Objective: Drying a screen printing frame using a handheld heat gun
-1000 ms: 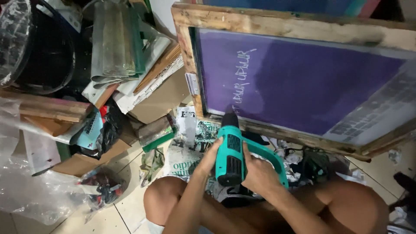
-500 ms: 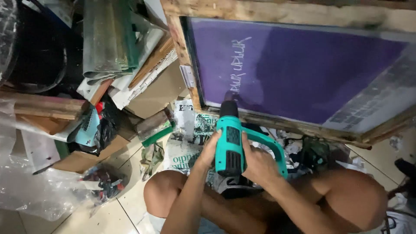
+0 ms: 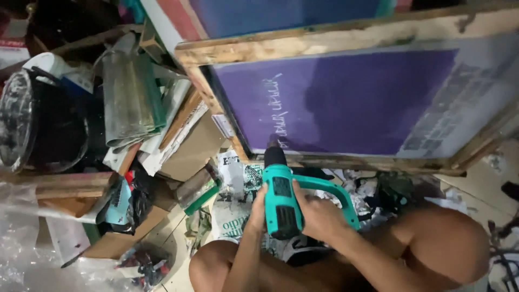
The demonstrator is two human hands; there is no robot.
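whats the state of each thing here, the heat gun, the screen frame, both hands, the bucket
heat gun: held in both hands, nozzle pointed at the screen's lower edge
screen frame: propped on edge, purple mesh facing the person
left hand: gripping the gun's left side
right hand: gripping the gun's right side
black bucket: tipped, mouth facing the camera
newspaper: crumpled on the floor

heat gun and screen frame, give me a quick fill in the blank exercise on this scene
1. Both hands hold a heat gun whose body is ____ in colour.
2. Its black nozzle points at a wooden frame whose screen is coated ____.
3. The left hand and right hand grip the gun from ____ sides.
4. A black bucket stands at the picture's far ____.

Missing words: teal; purple; opposite; left
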